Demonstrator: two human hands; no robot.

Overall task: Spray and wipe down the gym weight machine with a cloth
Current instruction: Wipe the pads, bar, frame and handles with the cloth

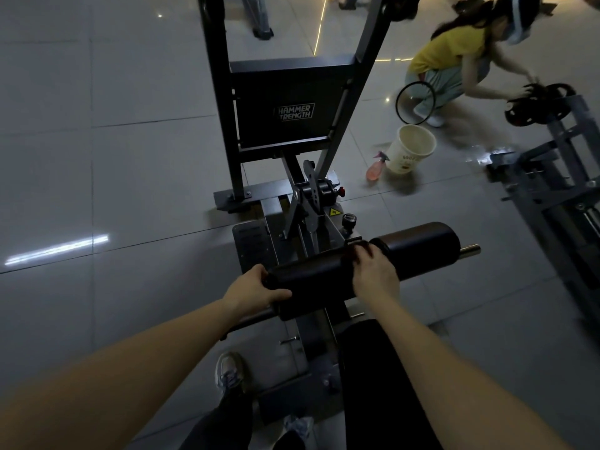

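The black weight machine (285, 105) stands in front of me, with a padded backrest and a pair of black roller pads (318, 280) low down. My left hand (256, 290) grips the left end of the near roller pad, thumb on top. My right hand (373, 271) lies over the pad's top by the gap between the two rollers. Its fingers curl over a small dark bunch that looks like the cloth (357, 247), hard to make out against the black pad. A pink spray bottle (375, 170) lies on the floor to the right of the machine, out of both hands.
A white bucket (410, 149) stands beside the spray bottle. Another person (454, 63) crouches at the back right, hands on black weight plates (535, 105) on a grey rack (558, 190). My shoe (230, 375) and dark trouser legs are at the bottom. Grey floor tiles stretch to the left.
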